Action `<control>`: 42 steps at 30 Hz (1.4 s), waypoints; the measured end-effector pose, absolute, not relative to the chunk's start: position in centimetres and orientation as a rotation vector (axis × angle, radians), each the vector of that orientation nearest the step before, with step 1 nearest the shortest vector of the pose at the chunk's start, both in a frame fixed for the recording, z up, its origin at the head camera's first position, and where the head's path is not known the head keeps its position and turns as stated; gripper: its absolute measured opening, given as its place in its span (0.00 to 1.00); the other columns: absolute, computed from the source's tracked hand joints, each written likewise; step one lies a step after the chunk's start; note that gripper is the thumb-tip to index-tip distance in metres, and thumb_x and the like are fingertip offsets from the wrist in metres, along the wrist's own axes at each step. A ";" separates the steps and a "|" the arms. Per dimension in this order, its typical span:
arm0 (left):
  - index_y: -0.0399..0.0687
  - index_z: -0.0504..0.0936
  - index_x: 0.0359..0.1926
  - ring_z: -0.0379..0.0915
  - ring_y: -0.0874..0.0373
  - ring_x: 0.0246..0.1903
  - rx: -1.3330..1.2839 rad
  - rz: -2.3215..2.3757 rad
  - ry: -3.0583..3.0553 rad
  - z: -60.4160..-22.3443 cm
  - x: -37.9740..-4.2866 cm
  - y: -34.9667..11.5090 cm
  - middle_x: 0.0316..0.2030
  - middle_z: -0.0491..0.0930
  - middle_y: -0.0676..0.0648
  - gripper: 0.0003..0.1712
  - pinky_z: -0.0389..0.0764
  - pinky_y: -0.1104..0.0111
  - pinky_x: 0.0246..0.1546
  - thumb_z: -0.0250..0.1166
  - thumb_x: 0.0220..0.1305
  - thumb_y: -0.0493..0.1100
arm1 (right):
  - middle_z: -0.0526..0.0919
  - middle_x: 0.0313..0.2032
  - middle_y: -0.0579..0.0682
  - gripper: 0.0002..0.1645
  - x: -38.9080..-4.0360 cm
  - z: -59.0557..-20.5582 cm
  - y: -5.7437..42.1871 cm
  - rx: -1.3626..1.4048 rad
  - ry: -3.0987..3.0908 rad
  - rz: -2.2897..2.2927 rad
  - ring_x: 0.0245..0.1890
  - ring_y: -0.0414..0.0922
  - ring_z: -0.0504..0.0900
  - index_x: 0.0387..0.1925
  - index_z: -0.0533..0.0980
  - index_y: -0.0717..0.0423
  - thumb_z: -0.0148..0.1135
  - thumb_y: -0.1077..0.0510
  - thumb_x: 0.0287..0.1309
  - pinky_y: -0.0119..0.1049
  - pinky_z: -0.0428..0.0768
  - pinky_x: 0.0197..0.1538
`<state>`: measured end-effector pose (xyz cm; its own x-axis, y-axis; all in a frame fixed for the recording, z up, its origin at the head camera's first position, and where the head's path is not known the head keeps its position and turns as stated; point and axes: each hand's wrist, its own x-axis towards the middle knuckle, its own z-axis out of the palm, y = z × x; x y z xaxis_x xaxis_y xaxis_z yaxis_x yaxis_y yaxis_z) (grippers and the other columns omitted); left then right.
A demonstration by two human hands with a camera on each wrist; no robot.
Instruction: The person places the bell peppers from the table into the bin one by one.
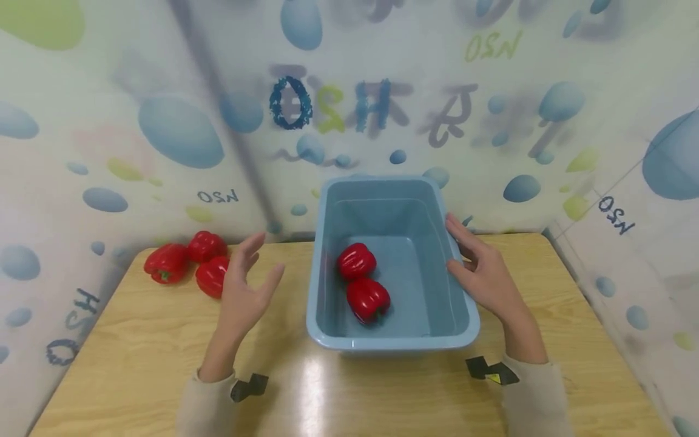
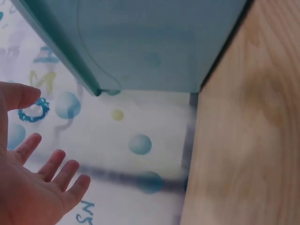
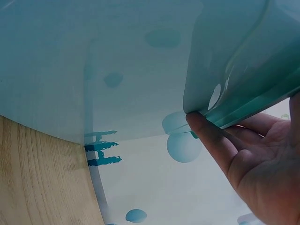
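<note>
A light-blue plastic tub [image 1: 393,343] stands on the wooden table, with two red bell peppers [image 1: 357,261] lying inside it toward its left wall. My right hand [image 1: 486,273] holds the tub's right rim. In the right wrist view, a digit of that hand [image 3: 262,164] touches the tub wall [image 3: 140,61] just under the rim. To the tub's left, my left hand [image 1: 244,297] is raised over the table, fingers spread and nothing in it. It partly hides one of three red bell peppers [image 1: 167,263] grouped at the table's back left. The left wrist view shows its open palm [image 2: 33,187] apart from the tub [image 2: 140,47].
Behind the table [image 1: 306,400] rises a pale wall covering [image 1: 371,54] printed with blue and green drops and lettering. It also runs along the left and right sides, close to the table's edges. The tub stands near the back edge.
</note>
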<state>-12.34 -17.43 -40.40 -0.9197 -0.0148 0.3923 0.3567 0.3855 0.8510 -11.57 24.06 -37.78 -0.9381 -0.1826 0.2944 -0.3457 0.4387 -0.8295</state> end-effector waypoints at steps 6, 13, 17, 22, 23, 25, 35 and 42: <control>0.45 0.67 0.76 0.66 0.68 0.72 -0.176 -1.517 -2.356 -41.2 -11.3 -19.5 0.74 0.71 0.49 0.37 0.66 0.86 0.70 0.68 0.69 0.35 | 0.58 0.83 0.57 0.40 -11.7 -37.7 23.9 0.476 -2.521 1.524 0.74 0.70 0.70 0.80 0.61 0.62 0.56 0.71 0.68 0.20 0.78 0.55; 0.41 0.68 0.74 0.68 0.66 0.70 -0.055 -1.445 -2.357 -42.5 -10.1 -21.9 0.71 0.73 0.44 0.37 0.68 0.84 0.70 0.69 0.68 0.33 | 0.59 0.83 0.56 0.40 -11.7 -37.9 24.0 0.466 -2.530 1.519 0.74 0.70 0.71 0.80 0.61 0.61 0.57 0.71 0.68 0.25 0.80 0.56; 0.40 0.68 0.74 0.69 0.61 0.69 0.011 -1.390 -2.367 -43.0 -9.7 -22.9 0.70 0.73 0.41 0.37 0.69 0.83 0.67 0.71 0.67 0.36 | 0.59 0.83 0.56 0.40 -11.6 -37.8 24.0 0.465 -2.519 1.536 0.74 0.70 0.71 0.80 0.61 0.62 0.56 0.71 0.67 0.18 0.78 0.54; 0.41 0.69 0.74 0.67 0.64 0.68 0.048 -1.354 -2.370 -43.7 -8.9 -23.8 0.70 0.73 0.41 0.38 0.68 0.84 0.65 0.71 0.65 0.35 | 0.58 0.83 0.55 0.40 -11.5 -37.7 24.0 0.460 -2.525 1.539 0.74 0.69 0.70 0.80 0.61 0.61 0.56 0.71 0.68 0.17 0.78 0.53; 0.41 0.70 0.74 0.67 0.63 0.68 0.045 -1.347 -2.361 -43.9 -8.7 -24.0 0.69 0.73 0.41 0.38 0.68 0.85 0.65 0.71 0.65 0.34 | 0.58 0.83 0.55 0.41 -11.5 -37.7 24.0 0.459 -2.526 1.539 0.74 0.69 0.70 0.80 0.61 0.60 0.56 0.71 0.68 0.17 0.79 0.53; 0.40 0.70 0.73 0.67 0.62 0.68 0.043 -1.335 -2.346 -44.4 -8.5 -24.5 0.68 0.73 0.42 0.38 0.68 0.86 0.65 0.71 0.63 0.32 | 0.58 0.83 0.55 0.41 -11.5 -37.6 24.0 0.458 -2.528 1.536 0.74 0.69 0.70 0.80 0.61 0.60 0.56 0.71 0.67 0.17 0.79 0.53; 0.46 0.63 0.79 0.60 0.52 0.74 0.229 -1.449 -2.345 -45.9 -8.7 -26.4 0.74 0.63 0.46 0.42 0.70 0.74 0.75 0.70 0.67 0.36 | 0.58 0.83 0.57 0.40 -11.4 -37.6 24.0 0.467 -2.529 1.519 0.73 0.70 0.71 0.80 0.61 0.62 0.56 0.71 0.67 0.16 0.79 0.53; 0.54 0.59 0.80 0.57 0.47 0.77 0.342 -1.488 -2.299 -47.2 -9.5 -27.3 0.76 0.61 0.48 0.44 0.69 0.57 0.79 0.70 0.70 0.42 | 0.59 0.83 0.56 0.40 -11.4 -37.7 24.0 0.464 -2.520 1.514 0.73 0.70 0.72 0.80 0.61 0.61 0.56 0.71 0.67 0.16 0.78 0.53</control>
<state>-9.45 -27.35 -47.24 -0.8981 -0.4003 0.1820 0.0020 0.4101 0.9121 -11.40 24.00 -37.71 -0.9382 -0.1786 0.2964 -0.3455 0.4377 -0.8301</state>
